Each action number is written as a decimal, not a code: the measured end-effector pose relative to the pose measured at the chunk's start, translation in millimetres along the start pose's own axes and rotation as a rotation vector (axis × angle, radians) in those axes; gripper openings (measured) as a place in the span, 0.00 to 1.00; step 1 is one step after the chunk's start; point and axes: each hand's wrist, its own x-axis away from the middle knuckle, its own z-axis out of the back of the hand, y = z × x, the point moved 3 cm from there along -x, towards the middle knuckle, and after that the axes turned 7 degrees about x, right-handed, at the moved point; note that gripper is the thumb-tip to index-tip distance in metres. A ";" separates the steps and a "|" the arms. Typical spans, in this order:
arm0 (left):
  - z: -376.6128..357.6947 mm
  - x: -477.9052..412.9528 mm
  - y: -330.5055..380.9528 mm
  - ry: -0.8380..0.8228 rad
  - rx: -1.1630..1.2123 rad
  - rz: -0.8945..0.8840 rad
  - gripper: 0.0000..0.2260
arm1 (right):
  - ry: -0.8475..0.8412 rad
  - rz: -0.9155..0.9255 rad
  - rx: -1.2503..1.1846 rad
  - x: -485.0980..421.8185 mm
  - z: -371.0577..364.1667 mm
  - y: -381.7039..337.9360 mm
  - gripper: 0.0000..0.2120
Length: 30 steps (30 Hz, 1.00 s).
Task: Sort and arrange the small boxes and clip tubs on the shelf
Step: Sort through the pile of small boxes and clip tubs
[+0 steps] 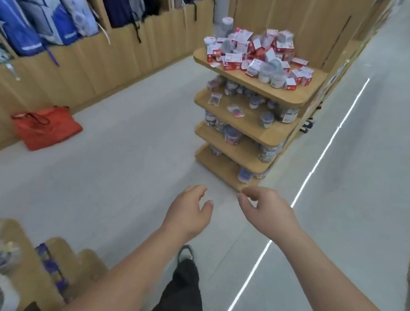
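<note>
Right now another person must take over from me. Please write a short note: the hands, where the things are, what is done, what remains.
Left hand: open, empty. Right hand: open, empty. Neither touches the top shelf.
Small boxes and clip tubs lie mixed in a heap on it; more tubs stand on the lower shelves.
Done: nothing looks sorted.
Left: separate boxes from tubs, then line them up.

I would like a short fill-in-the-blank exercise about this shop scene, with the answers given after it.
1. The red-and-white small boxes lie piled on the ____ tier of the wooden shelf unit.
2. The left hand and the right hand both hold ____.
3. The orange bag lies on the ____.

Missing words: top; nothing; floor.
</note>
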 end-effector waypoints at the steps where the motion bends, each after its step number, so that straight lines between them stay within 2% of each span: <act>1: 4.1 -28.4 4.3 -0.003 0.009 -0.013 0.19 | 0.022 -0.005 0.003 -27.1 7.4 -1.8 0.15; 6: 19.0 -162.3 39.4 -0.036 0.066 -0.094 0.15 | 0.129 -0.067 -0.003 -142.5 48.9 -6.6 0.12; 13: 19.0 -309.7 113.7 -0.152 0.087 -0.234 0.19 | 0.238 -0.157 -0.052 -263.4 104.1 13.7 0.14; 22: -10.9 -454.4 144.0 -0.209 0.111 -0.241 0.23 | 0.367 -0.255 -0.291 -397.4 151.2 84.3 0.10; 26: -26.9 -506.6 177.5 -0.272 0.148 -0.258 0.17 | 0.416 -0.301 -0.392 -435.3 166.0 115.7 0.06; 30: -48.6 -548.5 216.5 -0.364 0.138 -0.374 0.15 | 0.472 -0.386 -0.424 -453.9 178.4 145.8 0.08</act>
